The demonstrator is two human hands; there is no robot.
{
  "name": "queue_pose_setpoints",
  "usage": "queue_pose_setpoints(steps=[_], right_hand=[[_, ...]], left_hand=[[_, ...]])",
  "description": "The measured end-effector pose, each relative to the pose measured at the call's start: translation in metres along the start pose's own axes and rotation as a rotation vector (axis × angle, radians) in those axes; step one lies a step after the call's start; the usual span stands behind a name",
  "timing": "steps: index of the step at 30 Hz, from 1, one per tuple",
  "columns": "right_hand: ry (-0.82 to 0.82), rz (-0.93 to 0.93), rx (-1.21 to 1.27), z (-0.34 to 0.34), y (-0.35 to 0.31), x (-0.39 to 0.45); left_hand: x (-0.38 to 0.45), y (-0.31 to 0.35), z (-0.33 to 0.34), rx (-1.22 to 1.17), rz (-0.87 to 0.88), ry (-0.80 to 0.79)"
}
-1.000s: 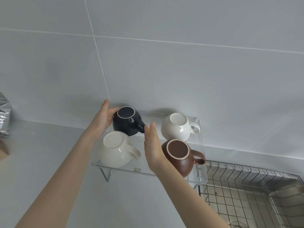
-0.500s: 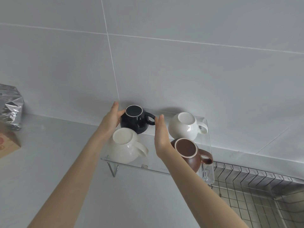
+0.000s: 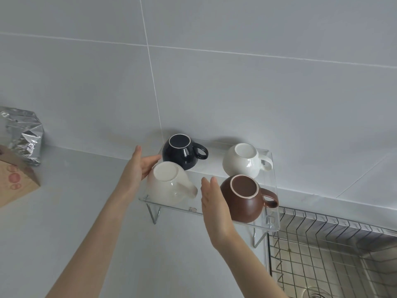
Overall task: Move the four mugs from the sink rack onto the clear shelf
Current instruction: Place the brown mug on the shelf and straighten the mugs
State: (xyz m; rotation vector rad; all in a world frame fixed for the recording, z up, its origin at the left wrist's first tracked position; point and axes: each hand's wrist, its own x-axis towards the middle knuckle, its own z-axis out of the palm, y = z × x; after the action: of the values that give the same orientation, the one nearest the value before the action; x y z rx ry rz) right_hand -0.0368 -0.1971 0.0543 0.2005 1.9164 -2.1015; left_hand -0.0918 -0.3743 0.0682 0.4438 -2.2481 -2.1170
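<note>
Several mugs stand upside down on the clear shelf [image 3: 214,212]: a dark blue mug [image 3: 181,154] at the back left, a white mug [image 3: 245,162] at the back right, a cream mug [image 3: 169,184] at the front left and a brown mug [image 3: 245,200] at the front right. My left hand [image 3: 139,166] is open beside the cream mug, just left of the dark blue mug, holding nothing. My right hand [image 3: 213,203] is open between the cream and brown mugs, close to the brown one.
The wire sink rack [image 3: 335,250] lies at the lower right over the sink, with no mugs in view on it. A crumpled silver foil bag [image 3: 23,134] and a brown paper box [image 3: 15,181] sit on the counter at the left.
Both hands have let go of the dark blue mug and drawn back toward me. The mug now stands alone at the back left.
</note>
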Motion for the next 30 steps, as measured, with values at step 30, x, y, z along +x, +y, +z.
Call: queue_pose_setpoints(steps=[30], right_hand=[[-0.113,0.023,0.079,-0.010,-0.019,-0.025]], left_hand=[[-0.050,0.020,0.015,0.310,0.040,0.183]])
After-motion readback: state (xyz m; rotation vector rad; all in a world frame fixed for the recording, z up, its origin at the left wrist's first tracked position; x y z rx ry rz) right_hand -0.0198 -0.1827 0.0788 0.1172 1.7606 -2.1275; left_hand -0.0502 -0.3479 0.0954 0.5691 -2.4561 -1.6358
